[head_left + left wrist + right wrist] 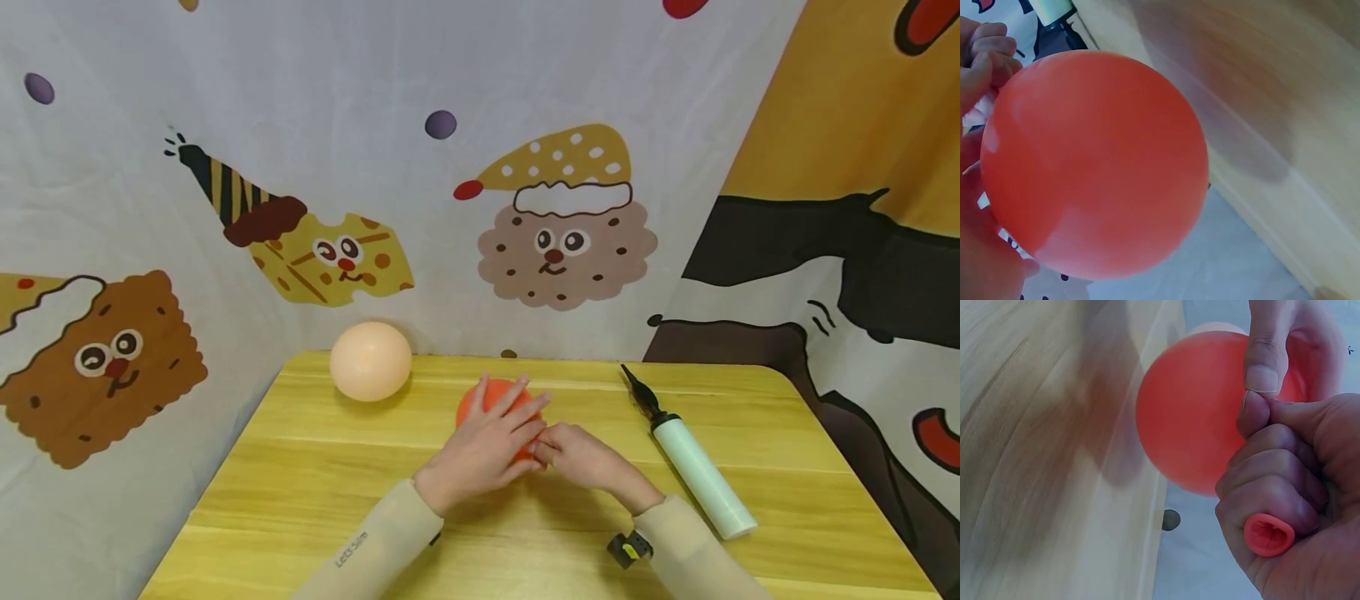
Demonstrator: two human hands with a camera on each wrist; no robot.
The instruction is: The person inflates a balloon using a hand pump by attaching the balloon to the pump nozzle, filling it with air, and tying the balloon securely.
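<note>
A round, inflated red balloon is between both hands, over the far middle of the table. My left hand lies across it with fingers spread and straight, its thumb close against the right hand's fingertips in the right wrist view. Curled into a fist, my right hand grips the balloon's neck. The rolled mouth of the balloon pokes out beneath the little finger, while the neck itself is hidden inside the fist.
A peach balloon sits at the table's back left. To the right lies a pale green hand pump with a black nozzle. Behind the wooden table hangs a cloth printed with cartoon biscuits.
</note>
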